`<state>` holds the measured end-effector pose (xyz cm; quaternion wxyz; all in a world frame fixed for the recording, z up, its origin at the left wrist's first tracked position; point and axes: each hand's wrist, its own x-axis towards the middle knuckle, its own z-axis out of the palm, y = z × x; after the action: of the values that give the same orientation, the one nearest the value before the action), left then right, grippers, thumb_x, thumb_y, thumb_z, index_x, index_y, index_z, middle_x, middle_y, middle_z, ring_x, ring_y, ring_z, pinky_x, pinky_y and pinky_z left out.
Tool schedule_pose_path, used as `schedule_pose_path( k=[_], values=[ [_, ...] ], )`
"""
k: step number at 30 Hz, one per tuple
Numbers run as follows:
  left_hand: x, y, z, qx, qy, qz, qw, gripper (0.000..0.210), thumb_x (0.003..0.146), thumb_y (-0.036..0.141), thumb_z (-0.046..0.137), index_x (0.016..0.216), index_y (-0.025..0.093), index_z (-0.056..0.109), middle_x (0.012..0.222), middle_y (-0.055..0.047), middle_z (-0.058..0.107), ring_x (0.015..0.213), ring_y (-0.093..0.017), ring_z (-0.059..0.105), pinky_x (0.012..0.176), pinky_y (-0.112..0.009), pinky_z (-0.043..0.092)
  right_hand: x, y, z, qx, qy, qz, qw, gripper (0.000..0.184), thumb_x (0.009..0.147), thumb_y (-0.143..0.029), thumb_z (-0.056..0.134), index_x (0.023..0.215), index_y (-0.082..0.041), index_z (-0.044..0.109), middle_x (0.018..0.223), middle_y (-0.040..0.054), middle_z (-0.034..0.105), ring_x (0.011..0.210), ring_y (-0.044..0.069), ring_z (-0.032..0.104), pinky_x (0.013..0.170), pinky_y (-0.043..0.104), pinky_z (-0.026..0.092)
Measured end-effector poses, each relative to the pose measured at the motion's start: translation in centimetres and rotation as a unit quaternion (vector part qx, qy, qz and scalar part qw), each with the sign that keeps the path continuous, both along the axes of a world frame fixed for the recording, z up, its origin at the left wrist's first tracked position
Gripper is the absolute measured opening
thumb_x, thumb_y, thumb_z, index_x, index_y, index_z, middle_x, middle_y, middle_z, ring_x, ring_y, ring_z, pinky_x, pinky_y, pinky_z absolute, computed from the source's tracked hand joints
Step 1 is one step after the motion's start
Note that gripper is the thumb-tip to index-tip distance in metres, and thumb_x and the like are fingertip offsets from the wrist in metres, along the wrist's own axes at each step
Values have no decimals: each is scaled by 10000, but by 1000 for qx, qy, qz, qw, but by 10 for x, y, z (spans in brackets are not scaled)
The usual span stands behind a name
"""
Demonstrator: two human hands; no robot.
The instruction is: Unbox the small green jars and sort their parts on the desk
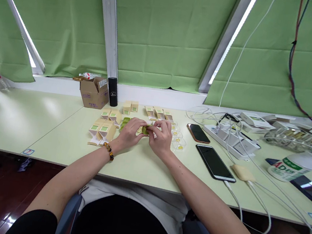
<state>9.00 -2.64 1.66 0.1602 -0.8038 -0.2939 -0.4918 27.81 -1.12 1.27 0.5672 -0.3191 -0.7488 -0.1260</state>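
Above the pale table, my left hand (130, 132) and my right hand (161, 137) meet, fingertips pinched around a small olive-green piece (146, 130) whose kind is too small to make out. Both hands are closed on it. Left of my left hand stand several little cream cartons (106, 130) with green squares. More green pieces (125, 121) lie just behind that hand, partly hidden. Clear plastic shells (179, 144) with yellow bits inside sit in a row beside my right hand. Farther back are more cream cartons (159, 113), some with raised flaps.
A cardboard box (95, 93) and a black cylinder (113, 91) stand at the back left. To the right lie two phones (215, 163) (198, 133), a power strip (228, 141), a cream charger (243, 172), trailing white cables and a white bottle (295, 166).
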Motion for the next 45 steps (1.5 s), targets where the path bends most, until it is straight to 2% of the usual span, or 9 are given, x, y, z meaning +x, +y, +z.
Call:
schedule_pose_path(
  k=[13,17,20,32,38,41,45],
  values=[
    [3,-2,5,23,-23,5,999,341,950,256,754,1260,214,620,1136,-114,734,1079,-265,693,918,-473,597,1,3,-1,31,-8,3,999,182,942,-137,617,861,-239,744,957,78,581,1001,259,543,834,383,509],
    [4,-2,6,32,-35,2,999,342,948,253,758,1257,213,618,1134,-109,739,1068,-258,694,914,-461,596,2,1,0,60,-11,8,998,193,960,-155,602,856,-235,743,944,79,592,986,253,550,845,386,510],
    [4,-4,7,38,-45,-6,998,346,939,254,771,1248,210,623,1126,-110,743,1059,-256,692,907,-448,593,2,0,1,52,-21,3,998,211,971,-177,590,848,-239,750,935,86,598,985,258,555,846,395,514],
    [2,-2,3,-10,-66,8,998,329,930,289,780,1222,212,648,1139,-111,746,1103,-258,694,963,-459,581,4,-1,2,40,-35,2,999,253,992,-209,571,839,-250,768,920,98,606,981,263,549,865,414,521],
    [2,-1,3,0,-65,13,998,321,938,280,768,1226,209,645,1143,-113,744,1094,-259,692,962,-461,580,4,-1,2,68,-33,9,997,245,998,-202,577,840,-242,760,912,92,608,972,253,549,855,397,520],
    [0,1,2,3,-70,16,997,343,931,273,776,1240,208,640,1161,-114,741,1108,-260,686,976,-461,575,4,-1,1,56,-37,10,998,221,994,-207,594,851,-247,757,909,91,596,972,257,543,864,403,508],
    [-7,3,5,-8,-102,49,993,339,926,289,782,1226,203,651,1149,-117,738,1119,-270,683,980,-471,575,3,-3,1,56,-27,10,998,187,988,-215,615,872,-254,758,905,94,587,970,268,554,869,419,500]
  ],
)
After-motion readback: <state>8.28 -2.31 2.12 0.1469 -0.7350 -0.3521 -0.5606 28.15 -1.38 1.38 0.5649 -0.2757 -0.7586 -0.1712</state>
